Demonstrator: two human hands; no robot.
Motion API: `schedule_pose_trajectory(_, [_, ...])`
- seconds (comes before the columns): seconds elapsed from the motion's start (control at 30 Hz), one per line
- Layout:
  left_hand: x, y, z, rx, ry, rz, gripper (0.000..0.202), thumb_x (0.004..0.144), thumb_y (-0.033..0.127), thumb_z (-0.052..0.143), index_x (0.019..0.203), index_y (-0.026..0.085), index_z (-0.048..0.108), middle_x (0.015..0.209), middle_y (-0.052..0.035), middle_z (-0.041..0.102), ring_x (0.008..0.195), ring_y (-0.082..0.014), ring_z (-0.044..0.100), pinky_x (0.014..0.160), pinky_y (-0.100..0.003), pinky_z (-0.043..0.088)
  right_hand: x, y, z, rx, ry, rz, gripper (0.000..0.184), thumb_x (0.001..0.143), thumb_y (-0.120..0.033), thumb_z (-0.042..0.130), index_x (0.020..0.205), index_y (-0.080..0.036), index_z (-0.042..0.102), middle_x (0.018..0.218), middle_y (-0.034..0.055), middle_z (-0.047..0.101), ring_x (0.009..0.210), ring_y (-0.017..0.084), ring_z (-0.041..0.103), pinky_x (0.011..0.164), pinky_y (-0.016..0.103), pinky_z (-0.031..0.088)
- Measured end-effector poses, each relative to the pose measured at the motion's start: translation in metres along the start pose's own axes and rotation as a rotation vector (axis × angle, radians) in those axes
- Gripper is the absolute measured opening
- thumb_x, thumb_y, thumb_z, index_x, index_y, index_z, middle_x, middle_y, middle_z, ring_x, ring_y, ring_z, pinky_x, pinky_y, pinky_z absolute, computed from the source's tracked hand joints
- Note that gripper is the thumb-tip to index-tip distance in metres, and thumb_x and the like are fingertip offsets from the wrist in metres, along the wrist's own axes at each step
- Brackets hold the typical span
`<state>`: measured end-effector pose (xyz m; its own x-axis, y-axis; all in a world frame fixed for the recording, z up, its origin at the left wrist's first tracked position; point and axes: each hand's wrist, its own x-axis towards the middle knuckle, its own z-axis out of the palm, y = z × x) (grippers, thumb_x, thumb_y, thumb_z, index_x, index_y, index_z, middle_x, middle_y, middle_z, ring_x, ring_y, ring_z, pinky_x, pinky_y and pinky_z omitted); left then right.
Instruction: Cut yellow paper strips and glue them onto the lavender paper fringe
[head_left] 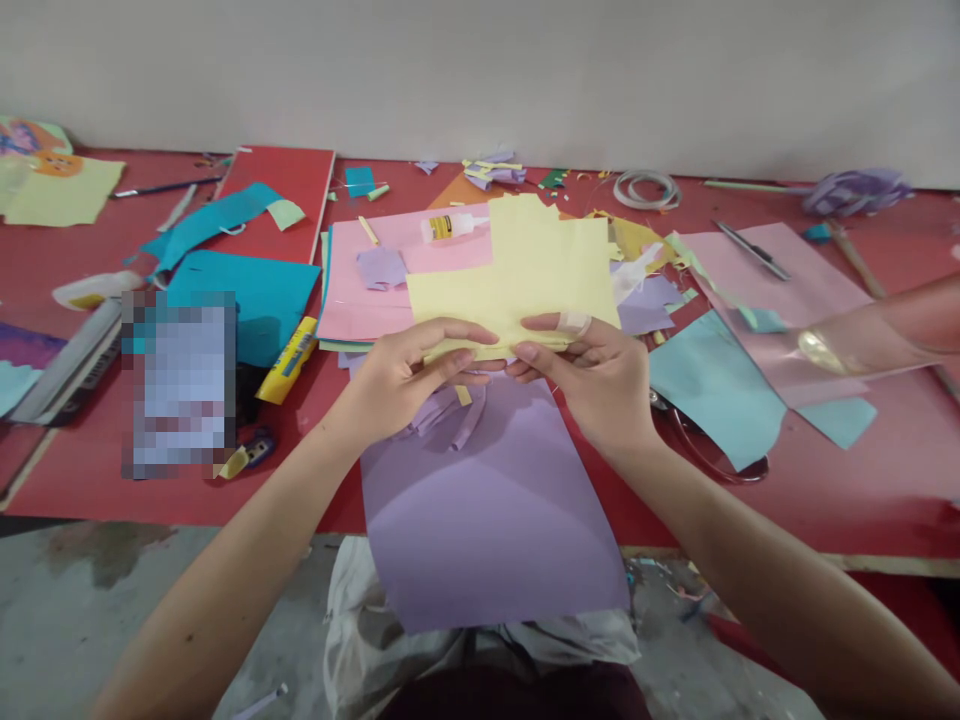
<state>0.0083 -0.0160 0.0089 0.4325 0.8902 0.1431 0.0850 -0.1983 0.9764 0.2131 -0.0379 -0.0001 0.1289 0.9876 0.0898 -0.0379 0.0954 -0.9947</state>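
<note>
Step in hand, as I judge it: working the near edge of the yellow paper [525,270], either squaring stacked sheets or setting a fold (I cannot tell how many sheets there are).

Left hand [409,375]: fingers [450,333] pinched on the paper's near edge, thumb on top, the rest beneath.

Right hand [600,385]: fingers likewise clamped on the same edge, just beside the left. One finger wears a plaster [574,322].

Location of the paper: held up off the table [862,480], tilted away from me. It hangs over the far end of the purple sheet [487,500], which overhangs the table's near edge. It partly hides the pink sheet [375,290].

Nearby: purple strips [450,410] lie under my hands. A glue bottle [450,227] lies on its side on the pink sheet, beyond the paper. Another person's arm [900,330] comes in from the right, well apart from my hands.

Judgement on the next move: it calls for both pinches to hold evenly so the edges stay lined up. Thin paper like this will slip or buckle if one side lets go early
</note>
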Motion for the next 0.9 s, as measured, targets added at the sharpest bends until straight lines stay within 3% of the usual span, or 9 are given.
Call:
schedule_pose_trajectory(0.2, [-0.001, 0.002, -0.007, -0.008, -0.062, 0.010, 0.023, 0.096, 0.037, 0.064, 0.112, 0.025, 0.076, 0.126, -0.0068, 0.071, 0.100, -0.0215, 0.077, 0.088, -0.032, 0.066, 0.002, 0.000, -0.005, 0.001, -0.020, -0.012, 0.022, 0.078, -0.032, 0.085, 0.097, -0.021, 0.080, 0.066, -0.0015, 0.078, 0.062, 0.020, 0.078, 0.062, 0.034, 0.070])
schedule_pose_trajectory(0.4, [-0.004, 0.002, -0.015, -0.080, -0.129, -0.054, 0.031, 0.092, 0.036, 0.069, 0.122, 0.029, 0.073, 0.136, -0.0058, 0.067, 0.106, -0.0247, 0.076, 0.089, -0.037, 0.066, 0.004, -0.003, -0.008, -0.025, -0.048, -0.004, 0.021, 0.082, -0.038, 0.081, 0.098, -0.025, 0.081, 0.067, -0.0012, 0.078, 0.065, 0.022, 0.079, 0.062, 0.035, 0.070])
schedule_pose_trajectory(0.53, [-0.005, 0.003, -0.016, -0.102, -0.138, -0.093, 0.041, 0.087, 0.033, 0.076, 0.127, 0.028, 0.070, 0.128, -0.0073, 0.072, 0.100, -0.0235, 0.077, 0.087, -0.033, 0.066, 0.005, -0.002, -0.009, 0.000, -0.034, -0.017, 0.021, 0.079, -0.038, 0.085, 0.094, -0.025, 0.081, 0.067, -0.0017, 0.077, 0.063, 0.022, 0.079, 0.060, 0.035, 0.070])
schedule_pose_trajectory(0.63, [-0.003, 0.004, -0.013, -0.146, -0.085, -0.102, 0.034, 0.088, 0.037, 0.075, 0.119, 0.023, 0.074, 0.127, -0.0077, 0.073, 0.102, -0.0230, 0.076, 0.089, -0.033, 0.065, 0.004, -0.001, -0.010, 0.003, -0.029, -0.017, 0.023, 0.077, -0.038, 0.087, 0.094, -0.023, 0.081, 0.066, -0.0018, 0.077, 0.063, 0.022, 0.079, 0.060, 0.034, 0.069])
schedule_pose_trajectory(0.8, [-0.002, 0.005, -0.008, -0.185, -0.014, -0.173, 0.027, 0.090, 0.035, 0.074, 0.111, 0.018, 0.075, 0.097, -0.0049, 0.079, 0.087, -0.0216, 0.080, 0.079, -0.028, 0.067, 0.002, -0.002, -0.009, -0.009, -0.024, 0.006, 0.024, 0.077, -0.038, 0.086, 0.095, -0.023, 0.081, 0.066, -0.0015, 0.077, 0.064, 0.022, 0.079, 0.062, 0.034, 0.069])
schedule_pose_trajectory(0.9, [-0.002, 0.005, -0.008, -0.166, -0.003, -0.164, 0.025, 0.089, 0.033, 0.075, 0.109, 0.018, 0.075, 0.095, -0.0044, 0.079, 0.084, -0.0213, 0.080, 0.075, -0.025, 0.067, 0.003, -0.003, -0.008, -0.002, -0.016, 0.011, 0.021, 0.077, -0.036, 0.086, 0.094, -0.024, 0.081, 0.065, -0.0023, 0.077, 0.062, 0.021, 0.078, 0.061, 0.033, 0.069])
